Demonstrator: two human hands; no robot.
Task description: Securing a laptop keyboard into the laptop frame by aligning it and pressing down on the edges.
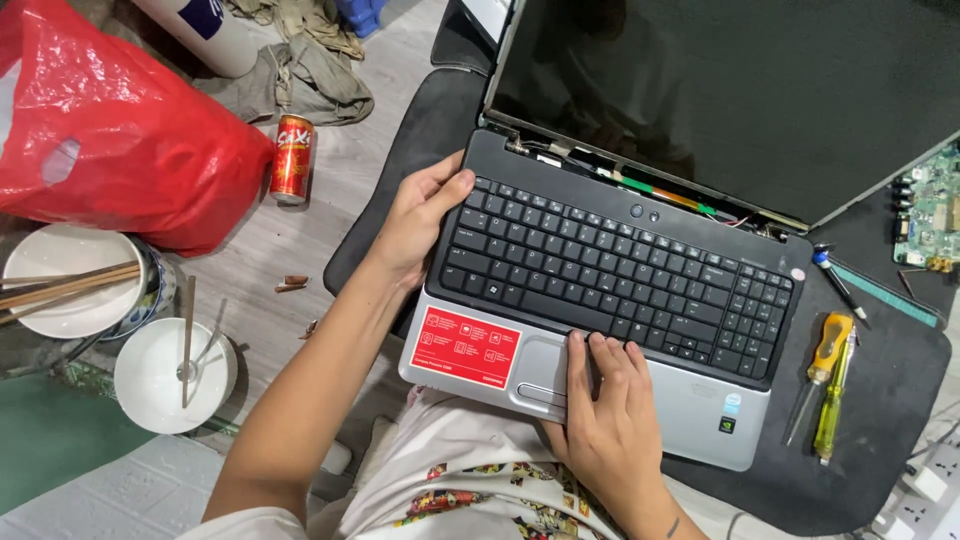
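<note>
While the right hand (610,405) lies flat on its touchpad (545,368), the open laptop (600,290) is gripped at its left edge by the left hand (420,215).

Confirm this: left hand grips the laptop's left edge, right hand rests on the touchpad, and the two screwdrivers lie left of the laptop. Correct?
Not quite. In the head view the two screwdrivers lie right of the laptop, on the black mat. The left hand and right hand are as you say.

Left hand (420,215) curled gripping; right hand (605,405) flat, fingers extended.
</note>
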